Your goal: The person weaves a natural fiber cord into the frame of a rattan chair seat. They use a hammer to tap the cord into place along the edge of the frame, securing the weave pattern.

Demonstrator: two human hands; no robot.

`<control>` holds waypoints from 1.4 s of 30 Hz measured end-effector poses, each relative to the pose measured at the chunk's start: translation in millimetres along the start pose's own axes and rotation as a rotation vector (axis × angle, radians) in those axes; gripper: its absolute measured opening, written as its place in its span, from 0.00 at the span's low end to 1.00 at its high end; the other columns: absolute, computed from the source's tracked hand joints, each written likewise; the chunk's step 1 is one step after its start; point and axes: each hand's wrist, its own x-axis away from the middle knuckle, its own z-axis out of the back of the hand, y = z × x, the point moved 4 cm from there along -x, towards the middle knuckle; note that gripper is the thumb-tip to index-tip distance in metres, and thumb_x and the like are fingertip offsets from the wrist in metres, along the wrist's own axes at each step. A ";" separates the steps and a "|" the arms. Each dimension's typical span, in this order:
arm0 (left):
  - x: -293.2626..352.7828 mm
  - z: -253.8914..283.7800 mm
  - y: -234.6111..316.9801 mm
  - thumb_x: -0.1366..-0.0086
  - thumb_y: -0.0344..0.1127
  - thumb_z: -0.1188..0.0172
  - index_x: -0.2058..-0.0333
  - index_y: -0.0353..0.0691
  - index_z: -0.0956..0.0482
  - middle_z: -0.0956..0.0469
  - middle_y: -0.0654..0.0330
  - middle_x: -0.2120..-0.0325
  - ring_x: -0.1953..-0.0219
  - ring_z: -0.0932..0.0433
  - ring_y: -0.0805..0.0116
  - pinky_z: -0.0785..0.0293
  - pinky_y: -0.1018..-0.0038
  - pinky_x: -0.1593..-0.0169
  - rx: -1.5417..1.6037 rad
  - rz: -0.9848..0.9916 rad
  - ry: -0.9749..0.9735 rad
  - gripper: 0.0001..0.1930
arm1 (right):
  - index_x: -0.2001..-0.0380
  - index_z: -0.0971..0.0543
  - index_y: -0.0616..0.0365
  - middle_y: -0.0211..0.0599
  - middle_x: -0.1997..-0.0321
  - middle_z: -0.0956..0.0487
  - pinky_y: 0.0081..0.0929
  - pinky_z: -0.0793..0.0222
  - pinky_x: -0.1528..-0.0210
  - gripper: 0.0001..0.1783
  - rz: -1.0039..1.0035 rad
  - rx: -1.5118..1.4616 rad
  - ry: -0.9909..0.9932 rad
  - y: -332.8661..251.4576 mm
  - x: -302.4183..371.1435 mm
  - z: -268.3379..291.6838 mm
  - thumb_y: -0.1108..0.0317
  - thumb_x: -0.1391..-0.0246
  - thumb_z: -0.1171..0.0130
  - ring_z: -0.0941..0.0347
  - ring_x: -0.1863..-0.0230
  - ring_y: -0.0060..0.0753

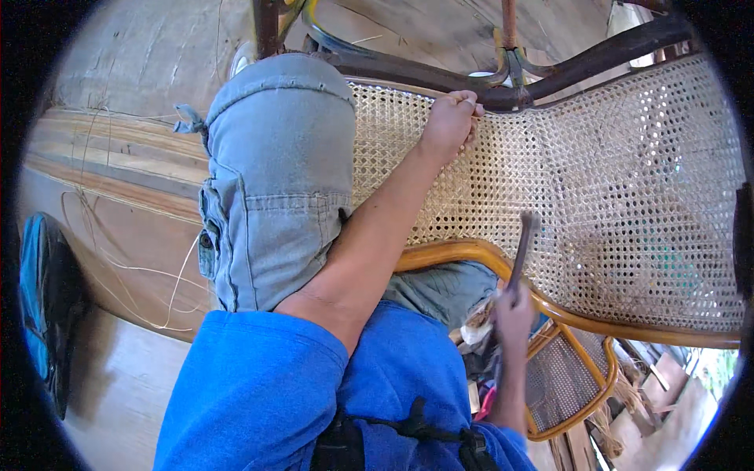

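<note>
A woven cane panel [503,177] spans a curved chair frame, with a dark rail [471,86] along its far side and a golden-brown rail [452,251] along its near side. Where the cane meets the dark rail, my left hand [452,122] rests with its fingers closed; what they pinch is too small to make out. My right hand [514,314] grips a hammer [520,255] by its handle, just off the near rail. The hammer's head points up over the cane, apart from it and from my left hand.
A smaller frame with a cane panel [561,377] stands at the lower right, beside wood scraps [667,385]. Loose cane strands [161,271] trail across wooden boards [118,157] on the left. A dark and teal bag [47,306] lies at the far left. My knee [279,141] is beside the panel.
</note>
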 end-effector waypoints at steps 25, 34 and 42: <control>5.0 0.6 5.3 0.34 0.36 0.53 0.56 0.37 0.29 0.22 0.65 0.74 0.84 0.36 0.81 0.38 0.80 0.83 -0.001 0.060 0.063 0.12 | 0.67 0.30 0.66 0.62 0.72 0.26 0.50 0.35 0.64 0.23 0.255 0.441 -0.042 -144.0 -160.2 19.2 0.52 0.41 0.58 0.28 0.67 0.63; -4.4 3.3 -2.0 0.34 0.36 0.52 0.57 0.38 0.29 0.23 0.67 0.76 0.84 0.37 0.82 0.38 0.81 0.83 -0.018 0.028 0.011 0.11 | 0.65 0.30 0.64 0.63 0.70 0.26 0.50 0.35 0.64 0.21 0.277 0.564 -0.015 -141.8 -167.3 18.8 0.53 0.41 0.58 0.28 0.66 0.64; -1.9 0.4 1.1 0.33 0.36 0.53 0.59 0.37 0.29 0.24 0.67 0.76 0.84 0.37 0.82 0.39 0.82 0.83 0.049 0.039 0.019 0.10 | 0.66 0.30 0.65 0.64 0.70 0.25 0.53 0.34 0.61 0.21 0.298 0.666 0.031 -148.6 -158.4 16.2 0.54 0.41 0.58 0.28 0.64 0.65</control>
